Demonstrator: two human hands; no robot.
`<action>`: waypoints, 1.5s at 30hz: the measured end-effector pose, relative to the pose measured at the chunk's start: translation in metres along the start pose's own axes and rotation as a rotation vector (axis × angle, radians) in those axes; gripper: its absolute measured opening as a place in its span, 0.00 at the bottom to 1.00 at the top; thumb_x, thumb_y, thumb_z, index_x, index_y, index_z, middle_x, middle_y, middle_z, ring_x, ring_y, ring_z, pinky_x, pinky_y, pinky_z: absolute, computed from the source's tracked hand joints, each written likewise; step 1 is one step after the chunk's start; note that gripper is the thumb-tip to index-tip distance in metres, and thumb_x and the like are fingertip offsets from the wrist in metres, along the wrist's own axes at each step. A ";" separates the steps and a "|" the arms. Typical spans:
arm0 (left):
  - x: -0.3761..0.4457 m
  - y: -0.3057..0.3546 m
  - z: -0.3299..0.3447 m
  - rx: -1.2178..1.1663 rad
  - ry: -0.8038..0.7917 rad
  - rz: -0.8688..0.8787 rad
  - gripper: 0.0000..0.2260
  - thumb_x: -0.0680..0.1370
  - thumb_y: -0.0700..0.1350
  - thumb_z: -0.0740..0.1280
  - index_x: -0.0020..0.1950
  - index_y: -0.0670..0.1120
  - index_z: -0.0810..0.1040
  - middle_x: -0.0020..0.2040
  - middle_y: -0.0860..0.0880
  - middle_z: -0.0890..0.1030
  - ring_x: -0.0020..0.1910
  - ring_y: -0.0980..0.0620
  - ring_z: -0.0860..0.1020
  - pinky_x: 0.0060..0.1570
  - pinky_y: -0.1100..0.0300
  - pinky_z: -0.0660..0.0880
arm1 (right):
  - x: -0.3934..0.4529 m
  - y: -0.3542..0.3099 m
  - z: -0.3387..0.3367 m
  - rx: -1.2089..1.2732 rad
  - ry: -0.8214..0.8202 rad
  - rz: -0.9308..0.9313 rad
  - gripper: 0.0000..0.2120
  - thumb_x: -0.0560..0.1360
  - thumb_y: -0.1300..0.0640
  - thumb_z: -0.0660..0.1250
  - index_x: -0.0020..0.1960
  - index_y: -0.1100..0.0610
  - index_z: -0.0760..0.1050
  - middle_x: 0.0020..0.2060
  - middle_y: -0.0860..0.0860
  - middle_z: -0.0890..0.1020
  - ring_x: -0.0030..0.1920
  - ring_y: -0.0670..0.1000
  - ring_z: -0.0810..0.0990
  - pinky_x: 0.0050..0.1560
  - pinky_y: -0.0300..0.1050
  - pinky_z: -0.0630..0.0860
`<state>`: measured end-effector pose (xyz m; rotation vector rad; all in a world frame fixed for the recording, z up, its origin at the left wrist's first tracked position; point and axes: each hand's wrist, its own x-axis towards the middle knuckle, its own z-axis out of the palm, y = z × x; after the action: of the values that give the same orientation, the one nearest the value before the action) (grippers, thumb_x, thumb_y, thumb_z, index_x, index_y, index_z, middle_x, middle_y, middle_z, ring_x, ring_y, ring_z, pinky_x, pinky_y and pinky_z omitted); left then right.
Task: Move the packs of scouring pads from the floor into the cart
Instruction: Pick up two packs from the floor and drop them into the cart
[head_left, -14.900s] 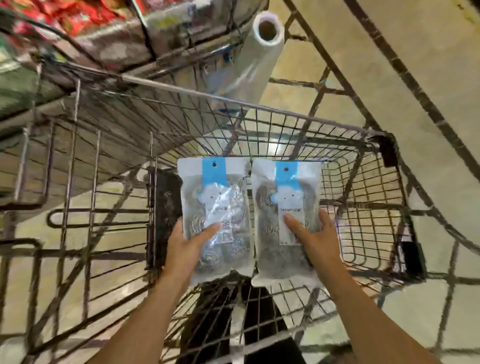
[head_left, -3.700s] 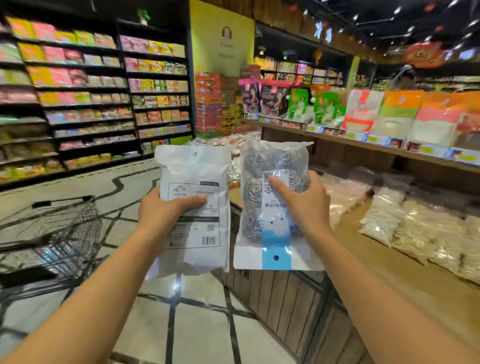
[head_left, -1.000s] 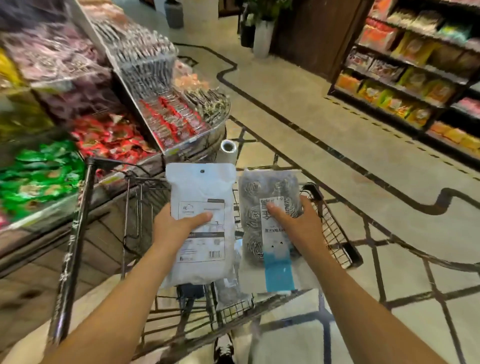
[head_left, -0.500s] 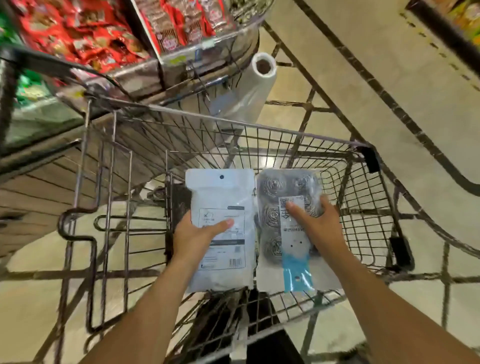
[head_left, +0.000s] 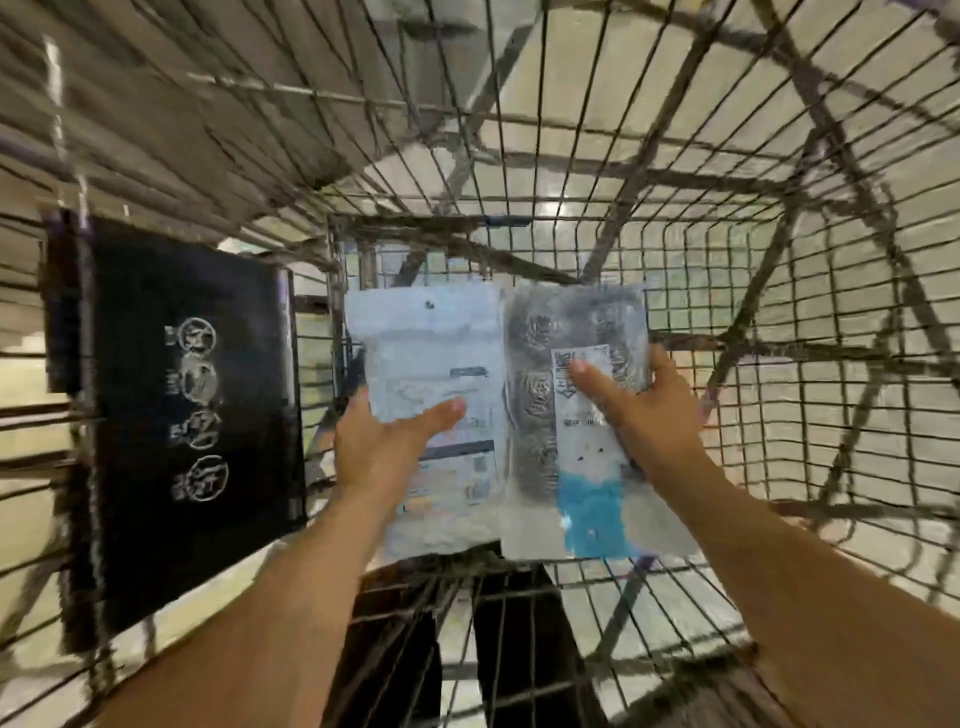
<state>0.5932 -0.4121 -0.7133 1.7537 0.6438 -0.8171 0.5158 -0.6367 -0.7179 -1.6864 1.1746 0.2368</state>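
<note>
Both hands are reaching down inside the wire cart (head_left: 779, 322), each one gripping a pack of scouring pads. The left hand (head_left: 379, 447) is holding the white pack (head_left: 431, 364), thumb lying across its printed face; the right hand (head_left: 649, 415) is holding the clear pack (head_left: 540, 374), thumb on its label, the blue strip pointing back toward the person. The packs are lying side by side, edges touching, long axes running away from the body, hovering flat over the basket floor, though blur is hiding how close they are. A black panel (head_left: 171, 415) is sitting to the left. Judging from this, letting go is coming next, each hand being equally placed
</note>
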 end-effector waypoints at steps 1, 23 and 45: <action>0.004 -0.002 0.005 0.014 0.012 -0.006 0.23 0.68 0.45 0.83 0.58 0.52 0.76 0.46 0.59 0.80 0.45 0.59 0.80 0.50 0.61 0.75 | 0.003 0.004 0.002 -0.001 0.004 0.003 0.26 0.69 0.46 0.81 0.62 0.52 0.77 0.48 0.45 0.86 0.39 0.37 0.85 0.33 0.28 0.76; -0.033 0.018 -0.002 0.837 0.224 0.271 0.34 0.77 0.58 0.70 0.79 0.48 0.63 0.74 0.46 0.70 0.73 0.43 0.66 0.72 0.44 0.66 | -0.033 -0.037 0.001 -0.814 0.070 -0.056 0.46 0.77 0.28 0.58 0.81 0.58 0.52 0.76 0.61 0.64 0.74 0.63 0.66 0.67 0.60 0.70; -0.283 0.267 -0.205 1.186 0.699 0.845 0.20 0.77 0.56 0.66 0.66 0.49 0.80 0.58 0.48 0.83 0.62 0.43 0.78 0.62 0.47 0.70 | -0.269 -0.353 -0.032 -0.945 0.156 -1.096 0.28 0.82 0.42 0.60 0.79 0.49 0.60 0.74 0.51 0.70 0.72 0.58 0.69 0.66 0.57 0.72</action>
<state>0.6620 -0.3089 -0.2912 3.0828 -0.3364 0.1506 0.6450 -0.5054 -0.3130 -2.9535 0.0221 -0.0645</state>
